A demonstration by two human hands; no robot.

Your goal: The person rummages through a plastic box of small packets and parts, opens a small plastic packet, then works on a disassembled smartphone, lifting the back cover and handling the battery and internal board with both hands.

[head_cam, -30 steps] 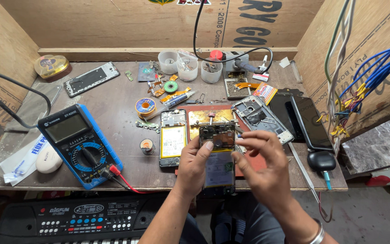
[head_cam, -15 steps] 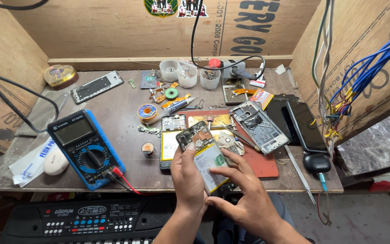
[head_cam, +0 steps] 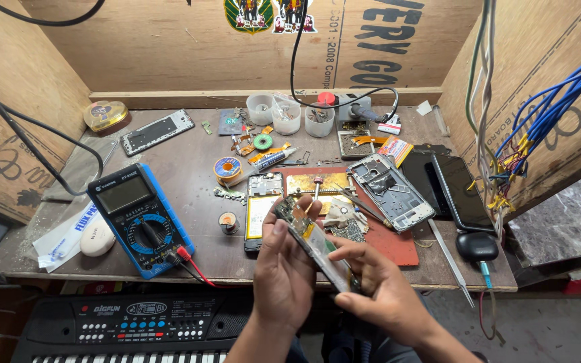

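- We see 2 bare hands over the front edge of a wooden workbench, both on 1 opened phone held tilted, edge toward us, its circuit board end pointing up and away.
- Left hand: fingers curled narrow around the phone's left side, thumb pressed near its upper part, holding it.
- Right hand: fingers pinched tight on the phone's lower end, thumb underneath; it grips the same phone, so both hands are closed on it.
- The phone sits between the 2 sets of fingers, lifted clear of the bench, not touching it.
- Just beyond the left fingertips: another opened phone with a yellowish battery lying flat on the bench.
- Just beyond the right fingers: a red mat with a loose circuit board and a crumpled wipe on it.
- Farther out from the right fingers: a stripped phone frame, then 2 dark phones side by side.
- Well left of the left fingers: a blue multimeter with a red lead plugged in, and a white oval object beside it.
- Past the fingertips toward the back wall: a solder spool, 3 small plastic cups, a phone frame.
- Below the wrists, under the bench edge: a black electronic keyboard.
- Right of the right hand: a black mouse-like device at the bench corner.
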